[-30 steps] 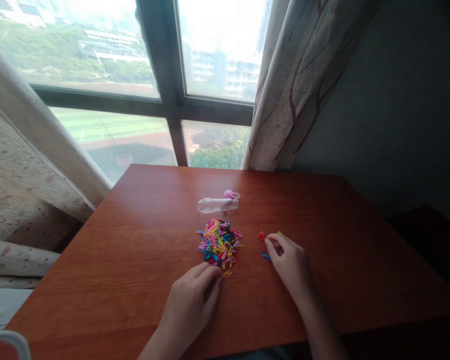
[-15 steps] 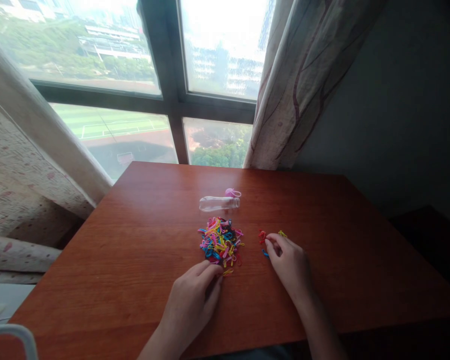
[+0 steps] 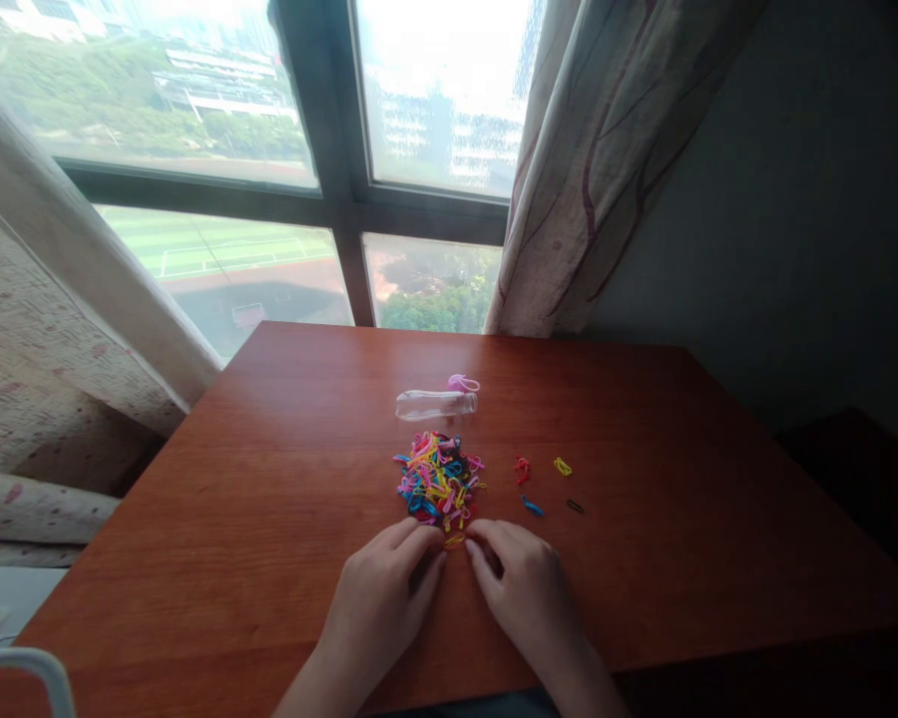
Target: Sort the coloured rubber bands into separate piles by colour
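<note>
In the head view, we look down on a wooden table [image 3: 269, 558] with a window [image 3: 344, 214] beyond its far edge. A heaped pile of small coloured loops [image 3: 440, 479] lies at the middle, on the far side of both hands. Our left hand [image 3: 385, 578] rests at the pile's near left edge, its thumb and forefinger curled to a narrow gap. Our right hand [image 3: 522, 573] is at the near right edge, its fingers likewise bent and close together; we cannot tell whether either hand pinches a loop. Between the two sets of fingertips lies a yellow loop [image 3: 455, 540], just beside the pile on its near side.

To the right of the pile and beyond our right hand, we see four separate spots: red loops [image 3: 522, 469] and blue loops [image 3: 532, 506] on the left, yellow loops [image 3: 563, 466] at the far right, and a black loop [image 3: 576, 507] at the near right. Beyond the pile, a clear bottle [image 3: 434, 405] lies on its side, with a pink cap [image 3: 459, 383] just past its right end.
</note>
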The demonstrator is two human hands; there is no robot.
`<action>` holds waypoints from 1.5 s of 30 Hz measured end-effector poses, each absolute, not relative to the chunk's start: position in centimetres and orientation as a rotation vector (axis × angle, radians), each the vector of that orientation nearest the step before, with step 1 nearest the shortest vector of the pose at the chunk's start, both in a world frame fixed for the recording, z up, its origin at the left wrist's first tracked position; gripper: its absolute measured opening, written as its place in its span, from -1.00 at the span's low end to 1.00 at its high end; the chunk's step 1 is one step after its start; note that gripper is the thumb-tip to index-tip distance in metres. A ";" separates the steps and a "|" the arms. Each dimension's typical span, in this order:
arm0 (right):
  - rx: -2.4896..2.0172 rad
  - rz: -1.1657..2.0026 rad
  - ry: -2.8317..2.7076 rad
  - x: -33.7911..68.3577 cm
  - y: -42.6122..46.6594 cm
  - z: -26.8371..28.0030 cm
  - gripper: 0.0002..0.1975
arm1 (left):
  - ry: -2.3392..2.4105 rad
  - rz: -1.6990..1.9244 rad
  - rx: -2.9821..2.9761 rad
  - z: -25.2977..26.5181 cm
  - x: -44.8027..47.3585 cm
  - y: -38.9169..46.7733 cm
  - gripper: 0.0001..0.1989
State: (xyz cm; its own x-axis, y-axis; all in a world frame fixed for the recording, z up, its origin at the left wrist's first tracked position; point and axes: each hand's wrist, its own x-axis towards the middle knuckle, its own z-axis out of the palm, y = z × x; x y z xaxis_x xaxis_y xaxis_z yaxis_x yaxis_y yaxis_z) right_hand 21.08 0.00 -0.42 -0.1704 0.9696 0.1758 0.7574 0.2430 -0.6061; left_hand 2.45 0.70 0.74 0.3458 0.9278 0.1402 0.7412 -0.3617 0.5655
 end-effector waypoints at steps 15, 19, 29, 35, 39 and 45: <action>-1.526 0.524 -1.990 20.0 -0.2 -0.6 -0.82 | 1.475 0.604 2.289 0.2 2.5 0.6 -0.84; -1.550 0.534 -1.988 20.1 -0.2 -0.6 -0.84 | 1.480 0.589 2.291 0.3 2.6 0.6 -0.82; -1.589 0.507 -1.999 20.3 -0.4 -0.4 -0.88 | 1.494 0.603 2.289 0.6 2.6 0.7 -0.81; -1.605 0.578 -1.998 21.3 -0.9 0.0 -0.86 | 1.498 0.600 2.273 0.6 2.7 0.6 -0.82; -1.626 0.602 -1.981 21.8 -1.4 0.1 -0.88 | 1.505 0.606 2.281 0.4 2.7 0.6 -0.84; -1.641 0.602 -1.955 21.8 -1.9 -0.3 -0.89 | 1.491 0.623 2.272 0.2 2.6 0.5 -0.86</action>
State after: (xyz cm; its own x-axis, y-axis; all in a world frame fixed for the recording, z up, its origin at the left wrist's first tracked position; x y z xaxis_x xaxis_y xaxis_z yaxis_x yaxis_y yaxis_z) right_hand 21.82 -1.85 -0.26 -0.1370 0.9854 0.1012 0.7576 0.1701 -0.6301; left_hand 2.57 0.53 0.24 0.3488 0.9220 0.1680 0.7676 -0.3839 0.5133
